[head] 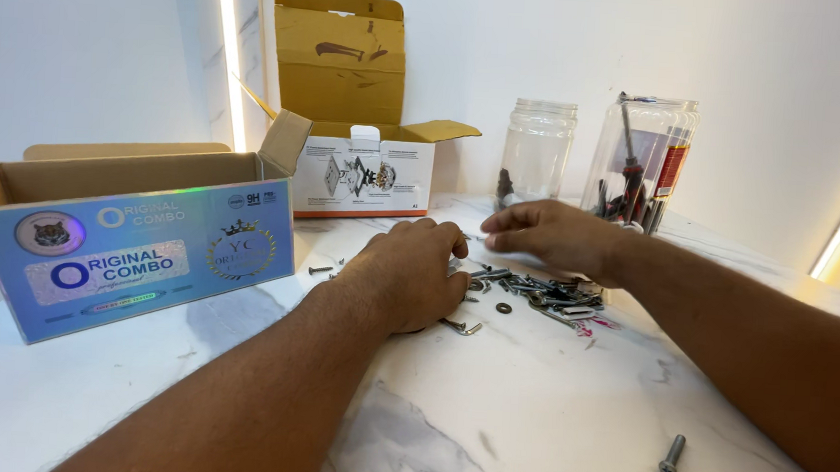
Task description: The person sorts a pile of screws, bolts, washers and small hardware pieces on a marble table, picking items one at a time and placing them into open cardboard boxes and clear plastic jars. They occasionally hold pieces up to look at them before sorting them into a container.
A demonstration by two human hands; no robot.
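Both my forearms reach out over the white marbled table [526, 414], coming in from the bottom corners and meeting near the middle. My left hand [413, 274] rests palm down with the knuckles raised and the fingers curled under, right at the near edge of a loose pile of screws and washers [542, 292]; whether it has anything pinched beneath it I cannot tell, since the fingertips are hidden. A bent metal hook [461, 326] lies on the table just beside its heel. My right hand [549, 235] stretches across from the right, flat and open, palm down, fingers together and pointing left, held low above the far side of the same pile and grasping nothing that I can see. One single bolt [672, 455] lies well apart, near my right forearm. Behind the pile stand a clear empty-looking jar [536, 151] and a clear jar of tools [642, 161]. To the left sits an open blue cardboard box [132, 250], and behind it a smaller open white box [364, 171] with its flap up
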